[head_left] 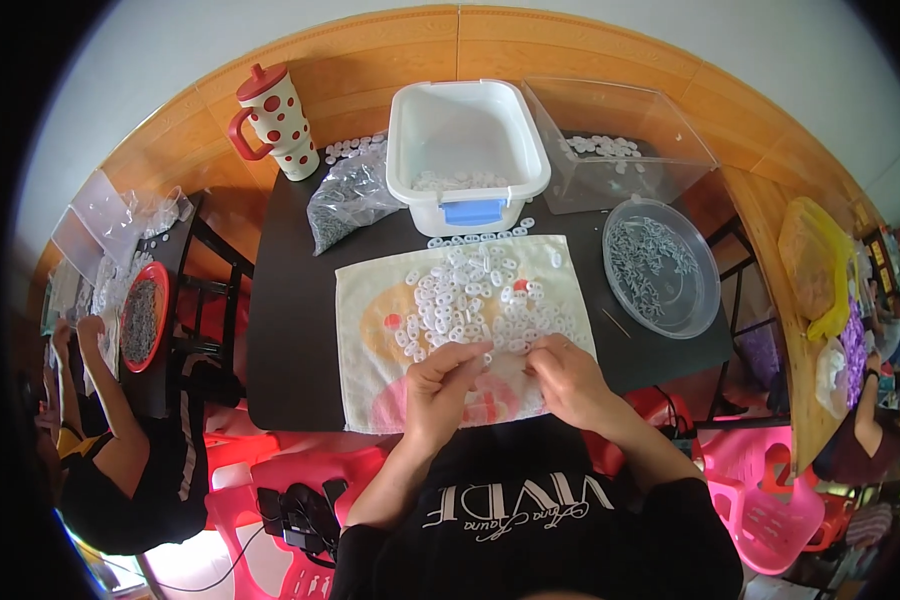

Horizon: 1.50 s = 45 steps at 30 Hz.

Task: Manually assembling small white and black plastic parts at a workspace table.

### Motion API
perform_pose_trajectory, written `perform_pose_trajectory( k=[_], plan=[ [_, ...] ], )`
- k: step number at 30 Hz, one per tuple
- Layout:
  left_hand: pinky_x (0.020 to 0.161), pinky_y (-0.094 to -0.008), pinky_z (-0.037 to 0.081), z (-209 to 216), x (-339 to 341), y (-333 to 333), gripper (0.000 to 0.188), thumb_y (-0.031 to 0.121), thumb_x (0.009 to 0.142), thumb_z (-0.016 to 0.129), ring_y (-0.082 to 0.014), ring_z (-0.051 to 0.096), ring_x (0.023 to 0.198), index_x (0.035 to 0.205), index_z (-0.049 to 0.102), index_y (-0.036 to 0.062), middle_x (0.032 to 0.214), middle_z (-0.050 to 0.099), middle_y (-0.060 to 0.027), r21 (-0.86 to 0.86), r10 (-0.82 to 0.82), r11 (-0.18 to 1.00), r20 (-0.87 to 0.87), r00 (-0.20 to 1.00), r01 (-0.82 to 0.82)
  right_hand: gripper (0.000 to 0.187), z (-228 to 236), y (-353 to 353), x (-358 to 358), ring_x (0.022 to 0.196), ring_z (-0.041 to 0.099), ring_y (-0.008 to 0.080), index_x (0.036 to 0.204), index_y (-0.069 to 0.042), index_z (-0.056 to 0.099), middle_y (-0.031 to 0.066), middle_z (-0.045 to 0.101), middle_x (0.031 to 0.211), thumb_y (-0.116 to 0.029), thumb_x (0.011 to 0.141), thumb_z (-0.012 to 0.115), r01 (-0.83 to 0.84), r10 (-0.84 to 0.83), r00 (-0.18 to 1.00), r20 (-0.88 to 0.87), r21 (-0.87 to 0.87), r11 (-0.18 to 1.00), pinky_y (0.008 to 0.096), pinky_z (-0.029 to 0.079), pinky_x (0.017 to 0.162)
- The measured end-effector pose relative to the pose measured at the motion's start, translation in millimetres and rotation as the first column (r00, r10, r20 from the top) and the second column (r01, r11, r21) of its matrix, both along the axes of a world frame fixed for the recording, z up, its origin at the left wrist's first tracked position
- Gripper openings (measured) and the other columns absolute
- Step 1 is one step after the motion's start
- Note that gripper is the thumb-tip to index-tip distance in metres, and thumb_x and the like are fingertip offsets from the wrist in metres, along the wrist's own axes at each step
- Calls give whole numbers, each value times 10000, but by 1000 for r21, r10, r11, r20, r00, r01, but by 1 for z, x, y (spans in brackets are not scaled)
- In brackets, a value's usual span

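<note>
Both hands are held low over a printed cloth (pixel 362 290) on the dark table. With thumb and fingers pinched together, my left hand (pixel 442 392) is at the near edge of a heap of small white oval plastic pieces with holes (pixel 452 300). My right hand (pixel 573 385) is just beside it, its thumb and forefinger also closed. The two sets of fingertips face each other, a short gap apart. Whatever sits in either pinch is too small and too covered by the fingers to name.
Behind the cloth stand a white tub (pixel 400 180) with a blue latch, a clear box (pixel 670 160), and a bag of grey screw-like pieces (pixel 345 200). A round clear tub (pixel 705 300) of similar pieces is at right. A dotted tumbler (pixel 285 125) is far left. Other people sit at both sides.
</note>
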<state>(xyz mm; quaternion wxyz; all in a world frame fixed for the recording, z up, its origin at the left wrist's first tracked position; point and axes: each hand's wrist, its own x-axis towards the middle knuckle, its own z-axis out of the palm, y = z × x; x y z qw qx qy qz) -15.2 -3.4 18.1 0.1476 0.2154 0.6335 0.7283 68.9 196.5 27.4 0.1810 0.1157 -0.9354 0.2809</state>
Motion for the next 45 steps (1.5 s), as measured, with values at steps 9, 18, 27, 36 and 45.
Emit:
perform_pose_trajectory(
  k=[9, 18, 27, 36, 45],
  plan=[
    [649, -222, 501, 11, 3, 1, 150, -57, 933, 607, -128, 668, 754, 1070, 667, -44, 897, 723, -120, 218, -144, 974, 363, 921, 66, 178, 24, -32, -12, 766, 594, 182, 994, 42, 657, 118, 618, 929, 142, 856, 608, -96, 30, 990, -137, -503, 859, 259, 470, 655],
    [678, -226, 521, 22, 8, -1, 157, -77, 934, 600, -127, 684, 814, 1075, 664, -48, 917, 724, -103, 162, -128, 984, 346, 929, 75, 196, 19, -36, -13, 785, 607, 195, 1005, 57, 593, 121, 618, 916, 158, 837, 602, -69, -14, 990, -139, -572, 817, 257, 473, 664],
    [632, -243, 581, 15, 11, 0, 162, -35, 956, 593, -62, 623, 713, 1089, 681, -6, 896, 718, -54, 113, -102, 991, 225, 969, 78, 239, 24, -35, -15, 735, 622, 228, 989, 48, 591, 148, 632, 902, 172, 785, 599, -104, 6, 978, -207, -465, 879, 297, 488, 637],
    [622, -212, 515, 13, 18, 3, 141, -124, 885, 635, -77, 628, 709, 968, 704, -33, 817, 675, -36, 7, 7, 1000, 11, 1000, -8, 262, 29, -37, -19, 650, 607, 284, 961, 36, 607, 147, 632, 778, 184, 745, 587, -137, 36, 953, -300, -324, 936, 350, 485, 597],
    [659, -218, 526, 6, 23, 4, 129, -100, 906, 630, -83, 634, 718, 978, 704, -22, 838, 696, -44, 84, 6, 996, 128, 992, -17, 206, 22, -35, -16, 688, 619, 253, 962, 37, 611, 138, 631, 806, 153, 791, 613, -133, 49, 963, -264, -309, 942, 325, 486, 610]
  ],
)
